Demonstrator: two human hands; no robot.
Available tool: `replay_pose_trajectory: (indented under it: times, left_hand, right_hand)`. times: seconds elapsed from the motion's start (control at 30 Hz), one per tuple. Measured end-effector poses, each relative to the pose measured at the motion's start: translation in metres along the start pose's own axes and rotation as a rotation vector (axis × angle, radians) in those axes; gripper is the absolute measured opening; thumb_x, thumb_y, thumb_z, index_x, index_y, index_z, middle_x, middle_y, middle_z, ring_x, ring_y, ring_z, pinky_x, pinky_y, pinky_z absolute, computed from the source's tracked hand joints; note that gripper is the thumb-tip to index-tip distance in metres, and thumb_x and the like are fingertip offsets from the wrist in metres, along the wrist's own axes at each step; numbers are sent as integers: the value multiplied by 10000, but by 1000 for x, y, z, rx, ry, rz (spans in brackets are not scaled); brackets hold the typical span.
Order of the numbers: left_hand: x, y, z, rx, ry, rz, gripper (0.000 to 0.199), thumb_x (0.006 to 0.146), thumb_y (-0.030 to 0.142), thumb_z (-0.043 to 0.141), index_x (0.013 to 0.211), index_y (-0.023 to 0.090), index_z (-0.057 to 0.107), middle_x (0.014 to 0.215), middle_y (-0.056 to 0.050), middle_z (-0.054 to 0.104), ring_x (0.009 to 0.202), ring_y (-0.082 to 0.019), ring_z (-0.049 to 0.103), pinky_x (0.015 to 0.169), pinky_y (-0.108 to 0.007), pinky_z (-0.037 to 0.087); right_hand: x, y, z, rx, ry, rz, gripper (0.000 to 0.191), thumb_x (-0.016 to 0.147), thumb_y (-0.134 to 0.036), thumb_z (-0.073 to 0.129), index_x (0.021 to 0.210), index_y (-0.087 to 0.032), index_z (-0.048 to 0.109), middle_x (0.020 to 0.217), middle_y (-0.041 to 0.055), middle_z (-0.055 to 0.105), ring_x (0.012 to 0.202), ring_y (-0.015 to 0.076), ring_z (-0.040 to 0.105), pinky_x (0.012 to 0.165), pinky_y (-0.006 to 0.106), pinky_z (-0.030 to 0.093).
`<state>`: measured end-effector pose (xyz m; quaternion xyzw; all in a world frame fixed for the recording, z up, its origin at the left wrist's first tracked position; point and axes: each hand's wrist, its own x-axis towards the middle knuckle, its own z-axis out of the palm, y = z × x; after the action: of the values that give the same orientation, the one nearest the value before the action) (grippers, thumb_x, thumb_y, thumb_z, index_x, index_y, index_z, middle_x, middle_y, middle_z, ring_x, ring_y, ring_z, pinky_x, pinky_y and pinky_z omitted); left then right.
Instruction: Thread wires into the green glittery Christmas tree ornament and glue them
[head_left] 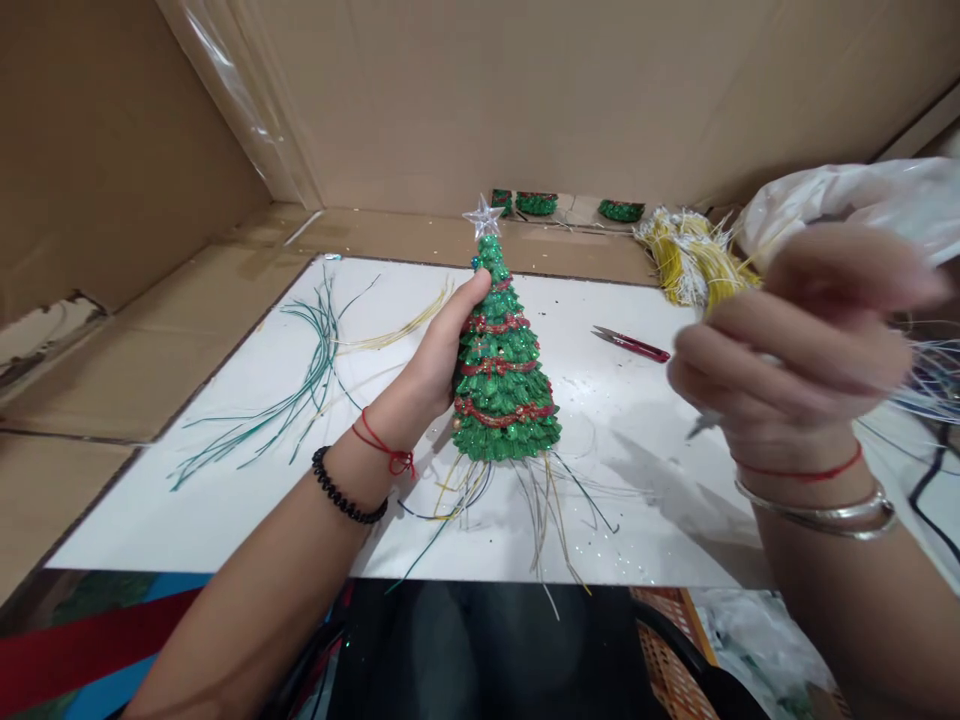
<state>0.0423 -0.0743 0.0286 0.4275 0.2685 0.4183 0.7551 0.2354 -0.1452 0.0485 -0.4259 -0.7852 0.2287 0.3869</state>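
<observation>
A small green Christmas tree (506, 385) with red garlands and a clear star (484, 218) on top is held at the middle of the white board. My left hand (454, 340) grips its left side, the thumb lying near the top. From its base hang several thin wires (541, 510), white, yellow, green and blue. My right hand (795, 340), blurred and raised at the right, has its fingers curled around a slim tool whose grey metal tip (703, 425) pokes out below. The rest of that tool is hidden by the fingers.
Red-handled snips (634, 345) lie on the white board (600, 300). Green wires (319, 350) and yellow wires (405, 325) spread at the left. A yellow and white wire bundle (686, 260) sits at the back right beside a plastic bag (847, 200). Cardboard walls (525, 100) stand behind.
</observation>
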Motion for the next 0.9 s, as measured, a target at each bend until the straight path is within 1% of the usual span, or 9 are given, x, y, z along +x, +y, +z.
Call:
replay_pose_trajectory:
  times: [0.13, 0.23, 0.3, 0.4, 0.47, 0.57, 0.67, 0.8, 0.9]
  left_hand:
    - [1, 0, 1, 4, 5, 22, 349, 776, 554, 585, 773, 206, 564, 651, 0, 573, 593, -154, 602, 594, -308, 508]
    - [2, 0, 0, 10, 17, 53, 329, 797, 532, 567, 761, 205, 563, 649, 3, 571, 571, -136, 580, 571, -284, 487]
    - [2, 0, 0, 15, 37, 61, 330, 799, 531, 563, 751, 205, 558, 646, 2, 571, 568, -133, 571, 560, -273, 477]
    - [2, 1, 1, 10, 51, 31, 355, 792, 552, 559, 730, 203, 549, 649, -5, 576, 569, -138, 567, 555, -274, 475]
    - [1, 1, 2, -3, 36, 2, 375, 785, 567, 562, 713, 199, 544, 648, -8, 573, 567, -139, 567, 561, -281, 480]
    - [1, 0, 1, -22, 20, -13, 410, 778, 603, 555, 719, 197, 553, 642, -8, 565, 575, -144, 573, 573, -293, 489]
    - [2, -1, -1, -25, 40, -17, 446, 775, 640, 535, 736, 197, 567, 655, -18, 570, 609, -160, 591, 593, -308, 496]
    - [2, -3, -2, -16, 69, 22, 438, 761, 639, 561, 755, 202, 576, 664, -26, 571, 662, -185, 612, 605, -313, 494]
    - [1, -3, -1, -1, 52, 7, 439, 778, 638, 540, 770, 201, 579, 665, -29, 563, 695, -207, 626, 601, -325, 489]
  right_hand:
    - [1, -15, 11, 44, 47, -2, 229, 857, -412, 612, 845, -188, 662, 675, -13, 511, 562, 90, 436, 485, 226, 351]
    - [0, -24, 16, 46, -17, -62, 100, 836, -292, 657, 830, -194, 682, 733, -8, 509, 610, 88, 468, 505, 218, 372]
    - [-2, -26, 20, -9, -69, -132, 43, 827, -228, 663, 842, -195, 688, 788, 5, 520, 685, 97, 505, 564, 225, 412]
    - [-6, -27, 27, -86, -80, -223, 64, 817, -178, 654, 877, -190, 674, 814, 15, 540, 730, 106, 526, 623, 237, 442]
    - [-10, -28, 33, -161, -64, -273, 75, 818, -194, 649, 891, -186, 661, 819, 19, 555, 701, 102, 524, 595, 230, 431]
    - [-15, -30, 40, -435, -23, -358, 52, 847, -182, 598, 841, -167, 647, 791, 26, 592, 636, 103, 512, 533, 239, 376]
    - [-18, -36, 45, -603, 25, -339, 164, 882, -161, 524, 740, -162, 605, 668, 5, 579, 553, 96, 477, 487, 251, 319]
    - [-20, -41, 50, -644, 47, -354, 243, 907, -154, 437, 686, -185, 534, 539, -32, 464, 470, 92, 371, 433, 256, 258]
    - [-20, -38, 55, -472, -1, -310, 199, 898, -164, 443, 716, -192, 519, 628, -14, 506, 526, 95, 427, 464, 228, 324]
